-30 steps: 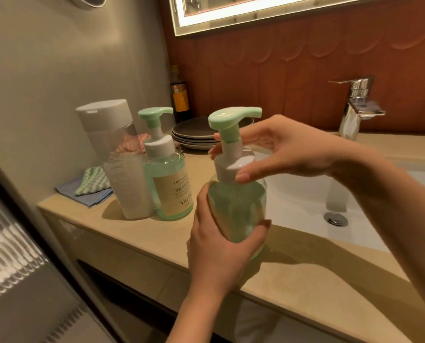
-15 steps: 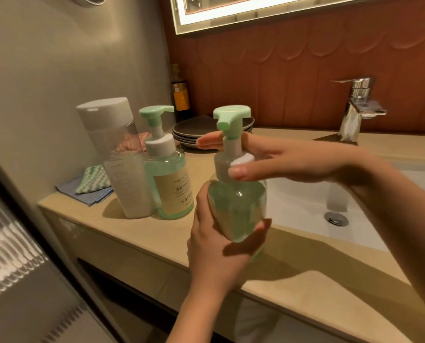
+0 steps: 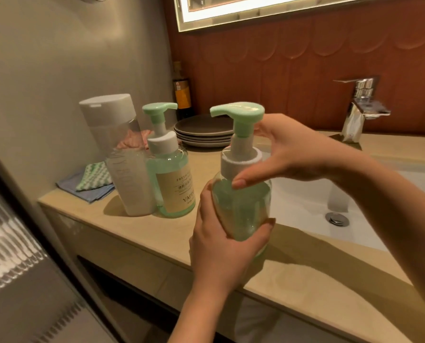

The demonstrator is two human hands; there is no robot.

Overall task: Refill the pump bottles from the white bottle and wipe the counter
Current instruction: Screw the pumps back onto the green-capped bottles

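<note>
Head view: near the middle of the frame the left hand (image 3: 221,246) is wrapped round the lower body of a pump bottle (image 3: 243,211), thumb on the left side and fingertips showing at the right edge. The bottle is upright over the front part of the counter (image 3: 157,233). The palm hides its base, so I cannot tell whether it stands on the counter or is held just above it. The right hand (image 3: 295,152) comes in from the right and curves round the white collar (image 3: 241,162), with the thumb lying across the bottle's shoulder in front. Its fingers pass behind the neck and are mostly hidden. The green pump head (image 3: 238,112) points left.

Left of centre, the second pump bottle (image 3: 174,184) stands on the counter with its label only partly readable. Touching or just beside it on the left is the white bottle (image 3: 122,154), cap on, clear above and milky below. Something pink behind it shows through the clear part, too blurred to name. Folded cloths (image 3: 92,184), one blue and one green-striped, lie at the left end of the counter, partly behind the white bottle.

Behind the bottles sits a stack of dark plates (image 3: 204,131), and in the corner a dark bottle (image 3: 181,95) with an orange label, dim and unreadable. On the right the sink (image 3: 305,194) is cut by the right arm. The tap (image 3: 359,112) stands at the upper right. The lit mirror (image 3: 280,8) is cropped by the top edge.
</note>
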